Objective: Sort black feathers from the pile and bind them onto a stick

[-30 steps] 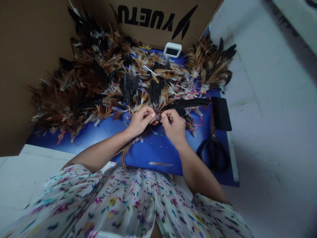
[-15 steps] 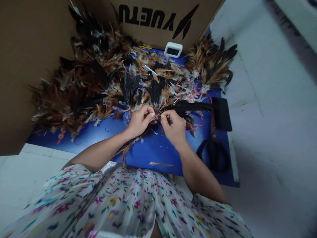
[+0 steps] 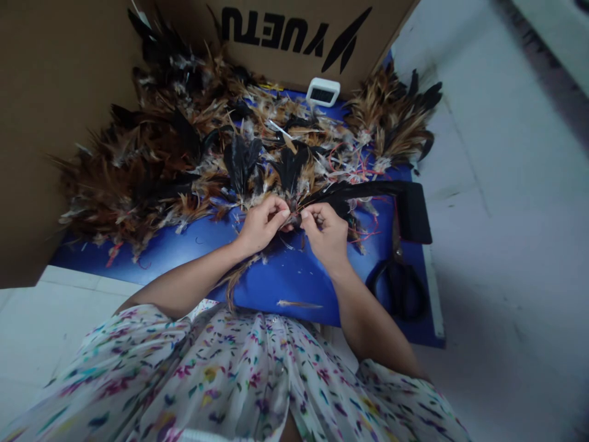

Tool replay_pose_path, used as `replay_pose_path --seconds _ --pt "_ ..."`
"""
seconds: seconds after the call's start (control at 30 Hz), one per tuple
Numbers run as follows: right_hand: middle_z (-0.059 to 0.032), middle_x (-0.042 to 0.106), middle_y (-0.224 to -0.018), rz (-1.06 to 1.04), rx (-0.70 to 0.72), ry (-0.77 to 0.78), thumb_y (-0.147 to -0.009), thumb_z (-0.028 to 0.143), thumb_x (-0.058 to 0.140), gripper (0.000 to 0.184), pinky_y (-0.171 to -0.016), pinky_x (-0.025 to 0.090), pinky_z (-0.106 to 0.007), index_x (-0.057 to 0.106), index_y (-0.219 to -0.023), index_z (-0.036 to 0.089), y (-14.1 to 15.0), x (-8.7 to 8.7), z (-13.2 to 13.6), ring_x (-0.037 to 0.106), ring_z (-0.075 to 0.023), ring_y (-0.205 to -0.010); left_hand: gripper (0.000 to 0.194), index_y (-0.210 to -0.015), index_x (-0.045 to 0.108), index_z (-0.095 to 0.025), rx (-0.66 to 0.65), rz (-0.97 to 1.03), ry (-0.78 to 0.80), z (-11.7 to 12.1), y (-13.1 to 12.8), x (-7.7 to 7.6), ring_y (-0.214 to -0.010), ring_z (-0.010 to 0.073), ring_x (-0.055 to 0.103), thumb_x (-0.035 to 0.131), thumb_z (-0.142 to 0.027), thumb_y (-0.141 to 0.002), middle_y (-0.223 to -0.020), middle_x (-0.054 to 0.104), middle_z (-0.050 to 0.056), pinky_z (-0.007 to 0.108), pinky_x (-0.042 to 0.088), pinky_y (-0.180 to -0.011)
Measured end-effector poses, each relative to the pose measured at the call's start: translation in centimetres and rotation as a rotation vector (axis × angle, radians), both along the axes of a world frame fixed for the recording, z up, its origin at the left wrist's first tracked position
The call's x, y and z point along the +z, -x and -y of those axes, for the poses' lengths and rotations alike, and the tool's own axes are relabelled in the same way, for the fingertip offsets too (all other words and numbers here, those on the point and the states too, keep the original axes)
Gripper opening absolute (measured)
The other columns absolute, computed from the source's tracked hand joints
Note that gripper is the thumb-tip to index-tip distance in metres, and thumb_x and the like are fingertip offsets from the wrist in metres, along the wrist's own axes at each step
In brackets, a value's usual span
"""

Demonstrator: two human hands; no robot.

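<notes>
My left hand and my right hand meet over the blue board, both pinched on the quill ends of a small bunch of feathers. From the pinch, long black feathers stretch out to the right. A brown feather tuft hangs below my left wrist. A big heap of brown and black feathers lies just behind my hands.
Black scissors and a black rectangular pad lie on the board's right side. A small white digital device stands at the back by a cardboard box. Red strings lie among the feathers. A loose feather rests near the front edge.
The long black feathers have swung slightly upward at their right tips. My right hand's fingers have shifted a little on the quills. The left hand has hardly moved.
</notes>
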State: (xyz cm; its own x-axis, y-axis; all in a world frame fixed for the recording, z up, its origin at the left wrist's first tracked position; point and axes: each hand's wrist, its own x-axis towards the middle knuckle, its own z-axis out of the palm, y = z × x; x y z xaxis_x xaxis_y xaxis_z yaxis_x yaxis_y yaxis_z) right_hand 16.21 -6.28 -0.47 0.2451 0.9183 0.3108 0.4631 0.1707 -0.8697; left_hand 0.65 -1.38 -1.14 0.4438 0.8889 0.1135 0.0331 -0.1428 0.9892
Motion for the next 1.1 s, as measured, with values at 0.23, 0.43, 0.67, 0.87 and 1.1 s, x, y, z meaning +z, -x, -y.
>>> replay_pose_path --seconds 0.23,0.43,0.67,0.87,1.1 --pt "0.0027 0.061 -0.068 -0.026 0.031 0.007 -0.09 0.034 0.056 0.015 -0.061 0.045 -0.026 0.059 -0.084 0.021 -0.13 -0.32 0.05 0.056 -0.0111 -0.058 0.02 -0.083 0.055 -0.017 -0.036 0.028 0.003 0.03 -0.24 0.11 -0.06 0.0077 0.06 0.063 -0.035 -0.086 -0.068 0.06 -0.003 0.02 0.05 -0.06" --pt "0.002 0.061 -0.071 -0.024 0.038 0.014 -0.091 0.035 0.055 0.015 -0.062 0.046 -0.026 0.059 -0.086 0.021 -0.31 -0.57 -0.05 0.056 -0.0118 -0.062 0.021 -0.081 0.057 -0.016 -0.129 0.068 0.131 0.02 -0.2 0.21 -0.062 0.0086 0.062 0.068 -0.033 -0.082 -0.07 0.062 -0.002 0.022 0.055 -0.062" --pt "0.002 0.061 -0.073 -0.1 0.053 0.034 -0.09 0.034 0.056 0.013 -0.062 0.046 -0.026 0.059 -0.089 0.021 -0.32 -0.64 -0.02 0.057 -0.0115 -0.062 0.031 -0.081 0.058 -0.015 -0.156 0.148 0.236 -0.12 -0.19 0.19 -0.062 0.0088 0.064 0.073 -0.041 -0.079 -0.07 0.064 -0.001 0.023 0.058 -0.062" --pt "0.0013 0.063 -0.074 -0.084 0.058 0.022 -0.091 0.034 0.056 0.013 -0.064 0.048 -0.027 0.059 -0.089 0.021 -0.31 -0.44 0.05 0.059 -0.0123 -0.064 0.037 -0.081 0.058 -0.015 -0.16 0.213 0.327 -0.17 -0.3 0.04 -0.062 0.0082 0.063 0.077 -0.046 -0.075 -0.069 0.064 -0.001 0.023 0.058 -0.06" --pt "0.0019 0.064 -0.072 -0.013 0.102 -0.054 -0.093 0.032 0.056 0.012 -0.063 0.05 -0.026 0.059 -0.088 0.022 -0.2 -0.02 0.29 0.062 -0.0123 -0.063 0.038 -0.081 0.057 -0.014 -0.122 0.271 0.427 -0.15 -0.24 0.38 -0.064 0.0082 0.063 0.079 -0.045 -0.074 -0.069 0.062 -0.002 0.022 0.059 -0.061"
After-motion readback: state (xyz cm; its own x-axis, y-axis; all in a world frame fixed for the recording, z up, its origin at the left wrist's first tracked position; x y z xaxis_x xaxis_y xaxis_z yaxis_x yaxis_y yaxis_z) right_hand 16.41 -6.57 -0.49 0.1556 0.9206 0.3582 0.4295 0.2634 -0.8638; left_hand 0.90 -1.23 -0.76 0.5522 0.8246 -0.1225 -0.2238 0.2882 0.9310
